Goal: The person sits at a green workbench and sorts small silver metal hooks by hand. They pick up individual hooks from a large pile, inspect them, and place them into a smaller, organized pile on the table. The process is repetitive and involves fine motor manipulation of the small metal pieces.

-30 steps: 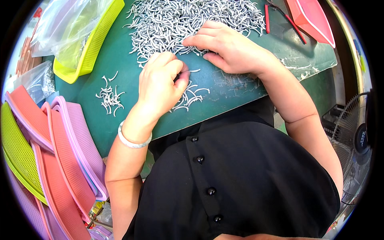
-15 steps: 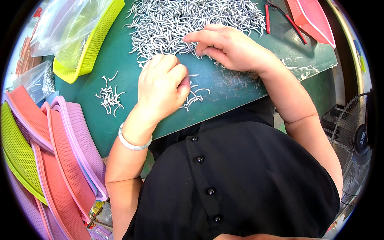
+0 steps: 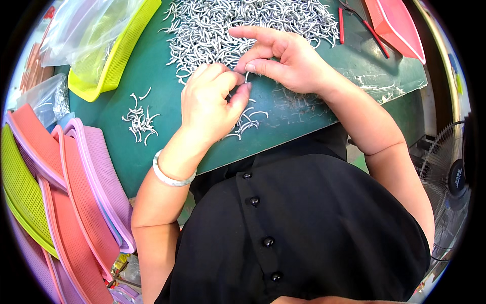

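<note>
Between my two hands is a short grey, curved cord-like piece [image 3: 246, 77]. My left hand [image 3: 210, 101] pinches its lower end between thumb and fingers. At its upper end, the thumb and a finger of my right hand [image 3: 288, 63] are closed on it, with the index finger stretched out to the left. Beyond both hands spreads a large pile of similar grey pieces [image 3: 212, 43]. Several more loose pieces [image 3: 248, 121] lie just right of my left wrist, partly covered by that hand. A small heap of pieces [image 3: 139, 123] sits farther left.
The green table [image 3: 131, 164] has a worn front edge at right. Red-handled pliers [image 3: 374, 38] and a pink tray [image 3: 397, 30] are at far right. A yellow-green basket [image 3: 114, 66] holds plastic bags [image 3: 86, 30]. Stacked baskets [image 3: 83, 202] stand at left, a fan [image 3: 445, 175] at right.
My left hand has shifted slightly right and its thumb side has turned into view. My right hand has come in to meet it, and a grey piece now shows between them.
</note>
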`<state>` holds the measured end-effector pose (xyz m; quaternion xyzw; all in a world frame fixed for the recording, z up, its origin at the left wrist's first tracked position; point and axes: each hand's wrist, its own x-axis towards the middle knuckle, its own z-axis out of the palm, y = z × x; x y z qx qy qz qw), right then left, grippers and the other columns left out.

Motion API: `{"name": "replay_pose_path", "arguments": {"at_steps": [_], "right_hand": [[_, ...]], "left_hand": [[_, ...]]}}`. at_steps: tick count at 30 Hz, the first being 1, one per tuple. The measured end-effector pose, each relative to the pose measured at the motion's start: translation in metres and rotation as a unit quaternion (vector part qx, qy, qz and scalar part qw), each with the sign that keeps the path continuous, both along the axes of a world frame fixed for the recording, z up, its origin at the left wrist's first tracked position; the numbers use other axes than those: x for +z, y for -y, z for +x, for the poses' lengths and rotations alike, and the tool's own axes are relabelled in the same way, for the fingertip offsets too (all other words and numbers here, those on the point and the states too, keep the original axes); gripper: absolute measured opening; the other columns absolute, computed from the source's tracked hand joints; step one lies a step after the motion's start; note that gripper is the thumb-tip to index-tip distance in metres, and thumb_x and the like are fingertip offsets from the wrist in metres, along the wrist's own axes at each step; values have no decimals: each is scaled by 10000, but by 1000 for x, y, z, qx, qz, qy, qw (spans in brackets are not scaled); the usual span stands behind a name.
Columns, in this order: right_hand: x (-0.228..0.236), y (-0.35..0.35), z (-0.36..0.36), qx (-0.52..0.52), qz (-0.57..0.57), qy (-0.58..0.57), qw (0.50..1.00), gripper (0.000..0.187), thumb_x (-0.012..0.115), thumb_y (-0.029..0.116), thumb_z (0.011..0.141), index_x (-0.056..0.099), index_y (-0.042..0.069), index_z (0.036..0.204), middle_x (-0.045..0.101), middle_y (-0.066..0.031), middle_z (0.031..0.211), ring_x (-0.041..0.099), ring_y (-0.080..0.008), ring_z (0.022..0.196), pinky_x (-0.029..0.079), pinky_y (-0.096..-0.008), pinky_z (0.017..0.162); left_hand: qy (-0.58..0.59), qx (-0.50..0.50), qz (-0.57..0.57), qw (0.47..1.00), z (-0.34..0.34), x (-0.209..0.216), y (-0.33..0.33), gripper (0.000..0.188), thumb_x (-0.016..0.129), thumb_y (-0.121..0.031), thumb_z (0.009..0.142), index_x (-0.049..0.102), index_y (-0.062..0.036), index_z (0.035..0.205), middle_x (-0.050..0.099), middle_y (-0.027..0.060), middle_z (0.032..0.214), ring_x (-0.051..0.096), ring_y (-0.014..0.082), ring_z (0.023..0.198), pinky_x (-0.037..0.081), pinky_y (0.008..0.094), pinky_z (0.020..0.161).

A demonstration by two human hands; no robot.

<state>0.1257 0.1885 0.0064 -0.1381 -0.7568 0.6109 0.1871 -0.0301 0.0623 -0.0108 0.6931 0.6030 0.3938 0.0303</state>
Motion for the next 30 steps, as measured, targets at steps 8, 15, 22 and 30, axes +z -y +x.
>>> {"name": "replay_pose_path", "arguments": {"at_steps": [8,15,22,30], "right_hand": [[-1,-7,2,7,172,-29,985,610,594,-63,814,498,109,1392,704,-74,925,673,-165,879,520,-299,809],[-3,-8,3,18,208,-29,977,665,614,-86,765,505,91,1397,647,-47,856,604,-132,797,492,-294,778],[0,-7,3,17,207,-18,978,669,612,-93,760,504,90,1393,650,-48,857,613,-137,786,497,-290,772],[1,-7,4,23,264,2,964,715,615,-97,721,498,106,1396,648,-41,878,625,-183,864,497,-325,823]], "left_hand": [[1,22,-2,1000,-3,-1,2,106,729,-72,675,631,-77,717,560,37,706,533,246,667,449,371,593],[9,21,-25,999,-4,1,3,92,713,-67,675,629,-73,710,568,41,704,545,249,676,456,374,601],[13,22,-27,999,-4,3,4,98,715,-70,675,623,-74,707,561,42,702,542,249,674,454,377,600],[-53,23,18,998,-4,5,5,137,723,-82,649,589,-88,671,523,30,700,529,239,682,439,373,591]]}}
